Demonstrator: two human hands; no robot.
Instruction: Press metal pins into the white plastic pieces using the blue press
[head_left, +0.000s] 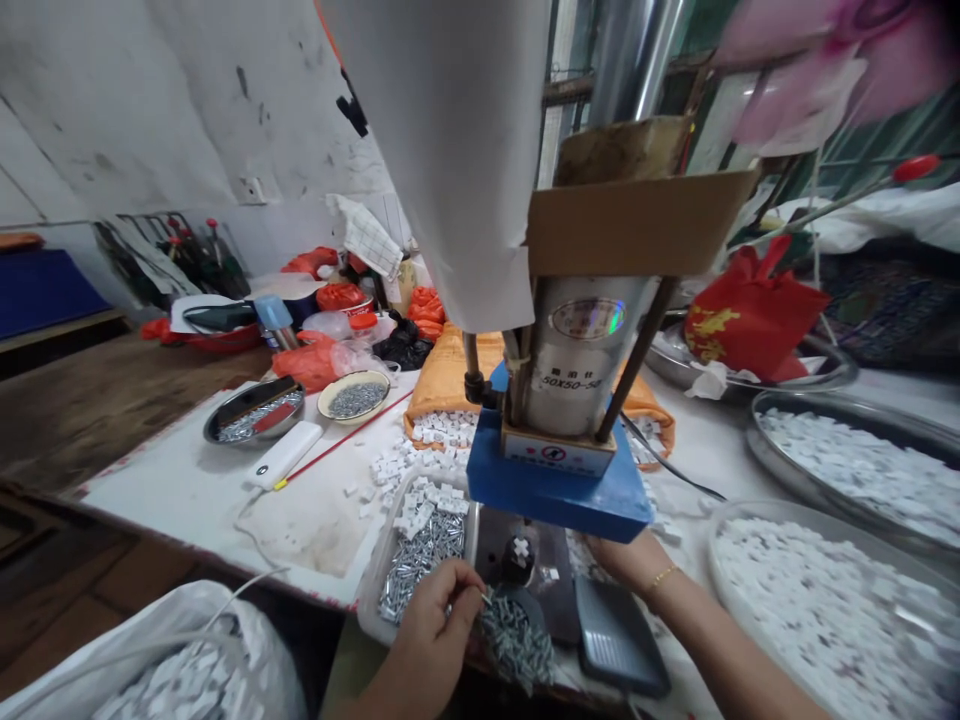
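Note:
My left hand [435,620] is at the near table edge, fingers pinched together on a small metal screw beside a pile of screws [514,640]. My right hand [626,560] reaches under the blue base [559,490] of a pneumatic press [577,360]; its fingers are hidden behind that base. A small white plastic piece [520,549] sits on the black fixture under the press. A clear tray [420,545] left of the fixture holds screws and white plastic pieces.
Two large metal trays [832,600] [862,460] of white pieces fill the right. A grey pedal-like pad [619,635] lies near my right wrist. A white power bank [285,455], metal dishes [255,408], an orange sack [450,375] and a white bag [187,660] stand left.

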